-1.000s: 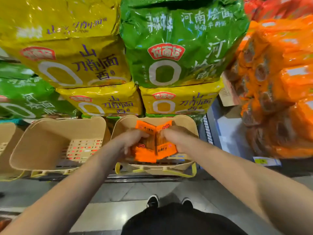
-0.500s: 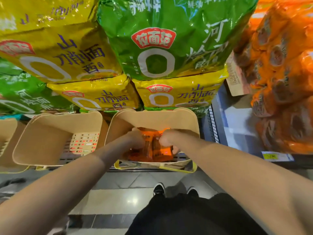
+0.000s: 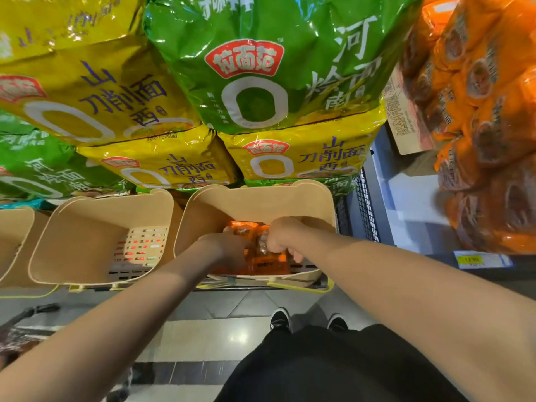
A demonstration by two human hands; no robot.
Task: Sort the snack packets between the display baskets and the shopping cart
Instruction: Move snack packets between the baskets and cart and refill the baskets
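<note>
1. Empty basket (image 3: 95,242): beige, just to the left of your left hand, a slotted wall showing and nothing seen inside.
2. Left hand (image 3: 232,250): low in the next basket, fingers curled onto the left edge of the orange snack packets (image 3: 261,256). Much of the grip is hidden from you by the back of the hand.
3. Orange snack packets: directly beneath and between your two hands, on the floor of the right basket (image 3: 261,203). Long axis appears to run away from you, toward the far wall. Count cannot be told.
4. Right hand (image 3: 282,237): knuckles up, fingers curled over the packets' right side. It sits slightly higher than the left; both are equally near the stack.
5. Judgement: the stack lies squarely between both hands, so a lift or a release suits either one.
6. Stacked noodle bags (image 3: 252,68): above and beyond your hands, untouched.
</note>
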